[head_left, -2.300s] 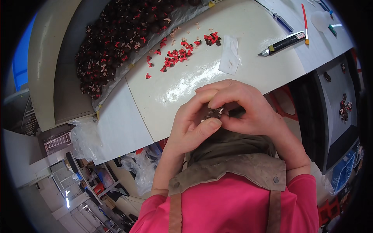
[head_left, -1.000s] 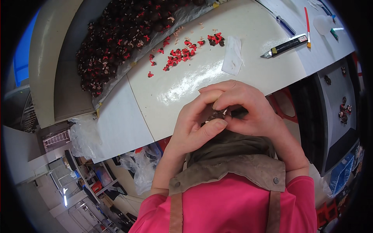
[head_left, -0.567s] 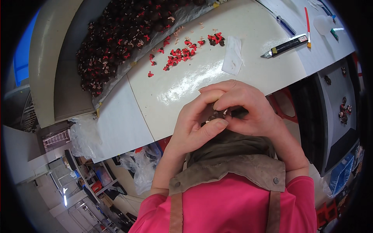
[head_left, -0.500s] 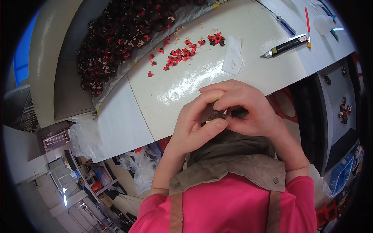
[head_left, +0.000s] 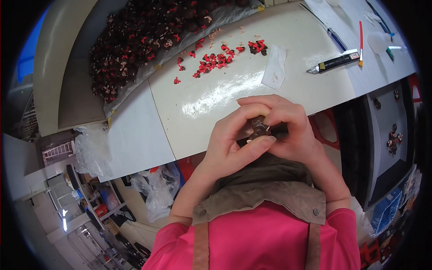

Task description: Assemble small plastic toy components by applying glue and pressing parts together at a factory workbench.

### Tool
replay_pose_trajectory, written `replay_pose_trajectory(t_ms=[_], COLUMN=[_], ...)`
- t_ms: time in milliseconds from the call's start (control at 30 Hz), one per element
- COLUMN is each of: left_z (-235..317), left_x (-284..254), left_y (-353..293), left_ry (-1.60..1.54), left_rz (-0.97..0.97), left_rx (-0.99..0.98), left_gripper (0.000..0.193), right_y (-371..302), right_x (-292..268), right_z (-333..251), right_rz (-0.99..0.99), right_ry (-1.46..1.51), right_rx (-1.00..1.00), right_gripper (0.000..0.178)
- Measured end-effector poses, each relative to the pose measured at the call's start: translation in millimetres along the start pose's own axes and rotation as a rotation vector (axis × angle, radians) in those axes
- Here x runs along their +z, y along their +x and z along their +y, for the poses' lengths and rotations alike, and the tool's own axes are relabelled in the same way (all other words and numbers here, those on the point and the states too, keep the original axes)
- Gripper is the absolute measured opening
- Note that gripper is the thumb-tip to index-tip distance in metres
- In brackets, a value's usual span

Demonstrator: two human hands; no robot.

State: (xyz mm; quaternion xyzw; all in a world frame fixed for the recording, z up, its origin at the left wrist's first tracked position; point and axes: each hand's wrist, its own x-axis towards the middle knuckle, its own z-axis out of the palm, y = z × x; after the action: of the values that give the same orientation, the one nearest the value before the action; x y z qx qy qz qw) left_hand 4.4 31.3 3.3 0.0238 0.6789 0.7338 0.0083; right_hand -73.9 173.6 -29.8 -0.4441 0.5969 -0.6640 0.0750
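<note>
Between my two hands, just off the table's front edge, is a small dark brown figure-like piece [head_left: 259, 126] with pale bits at its sides. My left hand [head_left: 234, 139] curls around it from the left, thumb along its lower side. From the right, my right hand [head_left: 290, 128] grips it too, fingertips meeting those of the left. Part of the piece is hidden by the fingers. Beyond the hands lie several small red and dark parts [head_left: 216, 62] in a loose cluster, and a folded white paper [head_left: 274, 69].
A big heap of dark brown pieces with red and pale bits [head_left: 135, 49] fills the far left, on plastic sheeting. At the far right of the table [head_left: 234, 101] lie a utility knife [head_left: 333, 62], a screwdriver [head_left: 336, 39] and a red-handled brush [head_left: 361, 42]. A tray [head_left: 382, 168] with several pieces stands at right.
The brown piece shows more clearly between the fingers, its rounded top now exposed. Both hands stay closed around it, and the whole view has shifted slightly.
</note>
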Motion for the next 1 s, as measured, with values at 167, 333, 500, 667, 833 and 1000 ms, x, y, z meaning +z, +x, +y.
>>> replay_pose_trajectory(t_ms=[167,333,500,667,833,1000], left_z=[-6,-1,-1,-4,-3,-2], left_x=[7,5,-1,9,2,3], left_y=[-1,-1,-3,1,-1,-1], left_ry=[0.080,0.146,0.238,0.247,0.313,0.340], left_rz=[0.067,0.142,0.076,0.180,0.109,0.113], left_rx=[0.051,0.085,0.080,0.166,0.179,0.169], left_gripper=[0.032,0.032,0.033,0.031,0.033,0.032], right_y=[0,2,-1,-1,-2,-1], right_x=[1,4,17,11,13,13], right_z=[3,3,5,3,7,7], right_rz=[-0.005,-0.065,0.083,0.002,0.018,0.030], right_ry=[-0.053,-0.101,0.062,-0.001,0.035,0.052], right_rx=[-0.071,-0.062,-0.007,-0.027,-0.049,-0.084], right_gripper=[0.040,0.043,0.037,0.043,0.042,0.042])
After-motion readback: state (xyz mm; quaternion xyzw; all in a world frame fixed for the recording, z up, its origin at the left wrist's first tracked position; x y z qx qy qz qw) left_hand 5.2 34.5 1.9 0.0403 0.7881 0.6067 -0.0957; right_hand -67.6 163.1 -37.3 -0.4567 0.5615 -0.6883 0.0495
